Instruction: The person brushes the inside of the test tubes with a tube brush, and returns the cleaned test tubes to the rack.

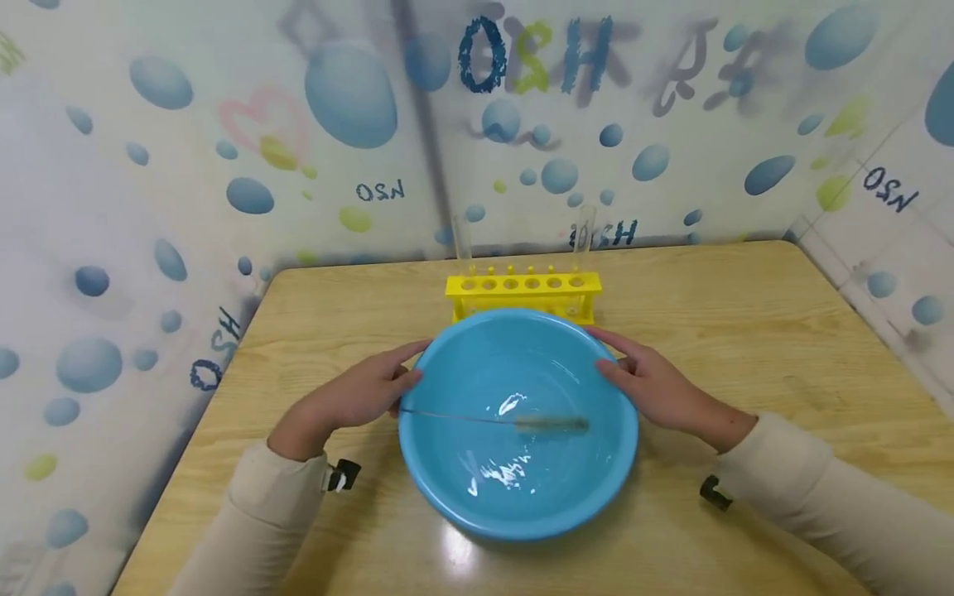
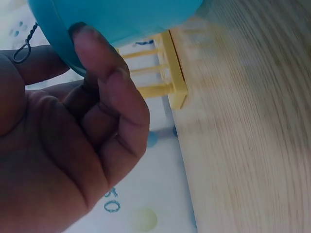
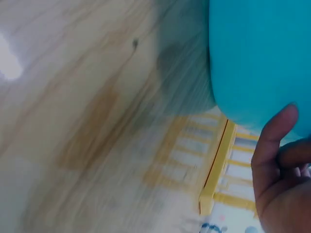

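Both hands hold a round light-blue plastic basin [image 1: 514, 497] by its rim. My left hand [image 1: 365, 387] grips the left side, thumb over the rim and fingers under it on the outer wall. On the opposite side my right hand [image 1: 656, 385] grips the rim the same way, its fingertips against the outer wall [image 3: 257, 63] in the right wrist view. Inside the basin, among bright glints like those on water, lies a test tube brush [image 1: 551, 424], bristles to the right. Its thin wire handle leans on the left rim, and the twisted loop end [image 2: 23, 51] sticks out beside the left hand.
Right behind the basin stands a yellow test tube rack [image 1: 524, 285], its lower part partly hidden. Upright glass tubes stand in its left end [image 1: 463, 240] and right end [image 1: 584, 236]. The wooden table [image 1: 745, 331] meets a patterned wall [image 1: 484, 165] at the back.
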